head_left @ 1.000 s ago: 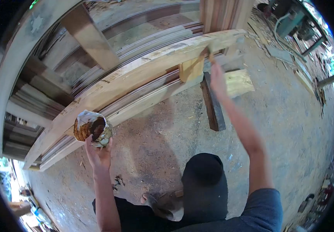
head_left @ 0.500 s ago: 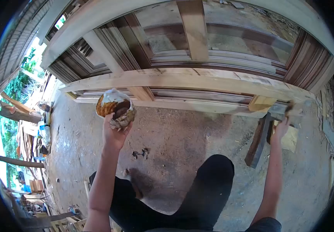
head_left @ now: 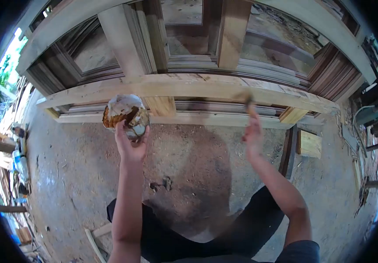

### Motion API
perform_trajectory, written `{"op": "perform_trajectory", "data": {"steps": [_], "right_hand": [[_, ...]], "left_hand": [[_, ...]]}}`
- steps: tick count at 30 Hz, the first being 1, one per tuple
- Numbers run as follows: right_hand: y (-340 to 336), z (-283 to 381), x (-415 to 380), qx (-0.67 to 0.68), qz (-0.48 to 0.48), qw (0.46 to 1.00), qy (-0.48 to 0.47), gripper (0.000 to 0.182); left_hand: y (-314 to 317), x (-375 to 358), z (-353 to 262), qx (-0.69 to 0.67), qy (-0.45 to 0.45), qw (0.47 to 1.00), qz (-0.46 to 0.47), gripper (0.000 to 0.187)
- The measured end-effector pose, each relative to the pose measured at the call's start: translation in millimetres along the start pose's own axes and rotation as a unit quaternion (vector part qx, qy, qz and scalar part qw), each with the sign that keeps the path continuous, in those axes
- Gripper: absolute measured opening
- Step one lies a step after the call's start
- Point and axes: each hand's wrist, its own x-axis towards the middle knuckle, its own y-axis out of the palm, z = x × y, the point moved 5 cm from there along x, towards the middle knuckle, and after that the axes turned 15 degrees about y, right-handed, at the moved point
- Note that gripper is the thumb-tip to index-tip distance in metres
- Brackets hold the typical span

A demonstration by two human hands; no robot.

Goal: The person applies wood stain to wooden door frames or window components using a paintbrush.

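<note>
My left hand (head_left: 132,147) is closed around a round, crusted pot (head_left: 140,117), its rim caked in white and orange-brown residue. It is held up in front of the wooden frame's lower rail, its opening towards me. My right hand (head_left: 253,131) grips a short brush (head_left: 249,103) by its handle; the head is smeared by motion and overlaps the lower part of the frame. The large wooden frame (head_left: 189,85) with pale rails and brown moulded inner edges stands across the view ahead of me.
A dark timber block (head_left: 289,149) and a pale wood block (head_left: 310,143) lie under the frame's right end. A small dark object (head_left: 161,184) lies on the dusty concrete floor (head_left: 79,175). Scrap wood and bottles (head_left: 21,164) line the left side. My knees are below.
My right hand has swung left and up with the brush, away from the frame's right end. My left hand stays around the pot, and the view has shifted slightly.
</note>
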Motion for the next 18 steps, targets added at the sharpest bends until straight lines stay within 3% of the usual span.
{"op": "perform_trajectory", "data": {"steps": [2, 5, 7, 9, 10, 12, 13, 14, 15, 16, 18], "right_hand": [[-31, 14, 8, -0.002, -0.169, 0.986, -0.002, 0.045], [-30, 13, 27, 0.043, -0.259, 0.965, 0.014, 0.041], [28, -6, 28, 0.047, -0.279, 0.958, -0.043, 0.04], [103, -47, 39, 0.007, -0.178, 0.977, -0.119, 0.045], [159, -62, 20, -0.095, -0.157, 0.964, -0.191, 0.054], [264, -104, -14, 0.128, 0.07, 0.982, -0.124, 0.061], [302, -87, -52, -0.217, 0.059, 0.974, -0.012, 0.056], [332, -111, -59, -0.231, 0.102, 0.967, -0.027, 0.054], [356, -130, -63, -0.246, 0.146, 0.957, -0.042, 0.053], [361, -127, -67, -0.246, 0.143, 0.958, -0.039, 0.053], [367, -109, -71, -0.283, 0.168, 0.944, 0.002, 0.048]], "left_hand": [[-8, 27, 1, 0.006, -0.008, 1.0, -0.011, 0.058], [-22, 64, 4, -0.005, -0.043, 0.999, -0.021, 0.059], [-27, 84, -5, -0.028, -0.062, 0.997, -0.018, 0.06], [-25, 93, -30, -0.026, 0.028, 0.999, 0.004, 0.067], [-24, 97, -38, -0.021, 0.021, 1.0, 0.006, 0.067], [-22, 106, -72, 0.031, 0.178, 0.983, -0.009, 0.074], [-23, 109, -83, 0.053, 0.21, 0.976, -0.018, 0.078], [-22, 112, -89, 0.059, 0.207, 0.976, -0.016, 0.078], [-22, 115, -100, 0.07, 0.263, 0.962, -0.019, 0.078], [-22, 116, -110, 0.078, 0.319, 0.944, -0.022, 0.078], [-24, 123, -115, 0.072, 0.323, 0.944, -0.011, 0.078]]}}
